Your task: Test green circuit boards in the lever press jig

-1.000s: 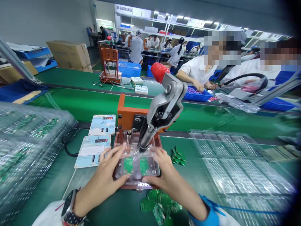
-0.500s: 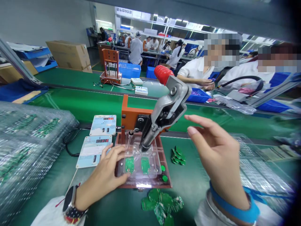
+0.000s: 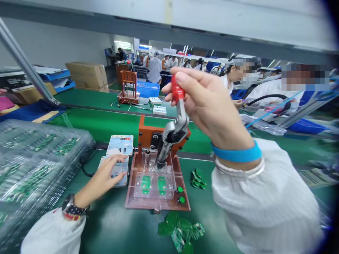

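My right hand is closed round the red handle of a metal toggle clamp, which stands nearly upright. The clamp is mounted on an orange-framed test fixture. Under the fixture's clear plate show two small green circuit boards. Left of the fixture, my left hand has its fingers apart over the lower meter box, partly covering it. Behind that sits a second meter box with a red digital display.
Loose green boards lie in front of the fixture, and a smaller pile is at its right. Clear plastic trays with boards are stacked at the left. Across the green bench stand another orange fixture and a blue bin; co-workers sit beyond.
My right hand has moved up and left and taken hold of the red handle, which is now more upright. My left hand has left the fixture's plate and moved left over the meter box.
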The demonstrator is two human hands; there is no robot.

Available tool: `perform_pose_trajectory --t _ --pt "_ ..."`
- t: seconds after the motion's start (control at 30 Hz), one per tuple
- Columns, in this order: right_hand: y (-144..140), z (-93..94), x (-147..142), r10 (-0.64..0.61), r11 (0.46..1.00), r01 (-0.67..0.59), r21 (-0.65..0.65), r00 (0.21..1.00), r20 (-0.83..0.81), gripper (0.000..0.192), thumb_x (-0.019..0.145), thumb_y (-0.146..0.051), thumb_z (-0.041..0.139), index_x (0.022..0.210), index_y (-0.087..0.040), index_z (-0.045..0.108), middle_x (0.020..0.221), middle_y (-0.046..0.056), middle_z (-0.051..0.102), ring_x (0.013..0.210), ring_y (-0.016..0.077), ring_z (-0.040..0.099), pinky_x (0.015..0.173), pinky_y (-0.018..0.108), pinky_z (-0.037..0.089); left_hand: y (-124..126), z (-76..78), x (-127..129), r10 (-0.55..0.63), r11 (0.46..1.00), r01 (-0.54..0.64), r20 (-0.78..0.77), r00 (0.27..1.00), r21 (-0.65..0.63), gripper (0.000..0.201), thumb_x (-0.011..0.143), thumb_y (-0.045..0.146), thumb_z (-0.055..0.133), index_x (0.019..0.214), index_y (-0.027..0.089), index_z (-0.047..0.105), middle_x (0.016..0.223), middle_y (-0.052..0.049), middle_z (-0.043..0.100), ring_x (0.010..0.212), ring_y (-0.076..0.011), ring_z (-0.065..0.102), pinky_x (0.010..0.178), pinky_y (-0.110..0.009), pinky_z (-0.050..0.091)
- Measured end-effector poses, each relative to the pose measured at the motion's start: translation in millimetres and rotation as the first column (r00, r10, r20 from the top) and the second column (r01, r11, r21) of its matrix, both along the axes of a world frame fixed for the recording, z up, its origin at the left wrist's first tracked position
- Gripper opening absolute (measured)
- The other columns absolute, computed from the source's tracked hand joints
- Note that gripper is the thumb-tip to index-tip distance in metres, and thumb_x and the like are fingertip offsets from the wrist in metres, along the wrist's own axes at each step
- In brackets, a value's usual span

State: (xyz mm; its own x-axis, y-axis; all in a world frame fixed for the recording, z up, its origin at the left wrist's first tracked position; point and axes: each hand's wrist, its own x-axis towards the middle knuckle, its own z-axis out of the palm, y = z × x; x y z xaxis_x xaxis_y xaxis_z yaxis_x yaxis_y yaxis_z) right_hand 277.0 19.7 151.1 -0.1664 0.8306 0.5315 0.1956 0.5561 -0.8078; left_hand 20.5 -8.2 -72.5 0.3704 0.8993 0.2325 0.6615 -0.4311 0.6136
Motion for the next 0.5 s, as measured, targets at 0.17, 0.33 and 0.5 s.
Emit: perform_pose_trajectory --t 0.17,0.33,0.5 --pt "-83.5 -15.1 -4.6 -0.128 0.903 0.088 0.419 0.989 0.068 0.039 0.085 -0.009 0.059 0.122 -0.022 0.054 0.102 -0.002 0.066 0.097 0.0143 0.065 0.083 0.028 0.058 34.0 -4.5 -28.1 -0.095 0.992 0.075 -0.202 0.975 -0.105 0.076 0.069 0.045 0.073 0.135 0.023 0.044 0.145 -0.014 0.04 0.137 -0.04 0.026 0.105 -0.061 0.026" --pt "-113.2 -77.6 -10.7 -0.17 0.791 0.061 0.608 0.978 0.123 0.044 0.085 0.001 0.048 0.12 -0.025 0.055 0.108 0.005 0.068 0.107 0.02 0.063 0.088 0.038 0.056 45.2 -9.5 -29.4 -0.155 0.987 0.16 -0.287 0.945 -0.008 0.095 0.061 0.057 0.076 0.141 0.025 0.039 0.145 -0.012 0.041 0.136 -0.0419 0.025 0.105 -0.061 0.024" --pt "-96.5 -118.9 -19.5 -0.226 0.66 0.137 0.739 0.974 0.021 0.02 0.092 -0.011 0.045 0.086 -0.022 0.062 0.088 0.001 0.072 0.099 0.0196 0.067 0.089 0.038 0.054 50.5 -14.5 -21.5 -0.159 0.985 0.098 -0.507 0.847 -0.144 0.108 0.055 0.063 0.076 0.145 0.024 0.032 0.149 -0.019 0.032 0.138 -0.0435 0.019 0.106 -0.063 0.017"
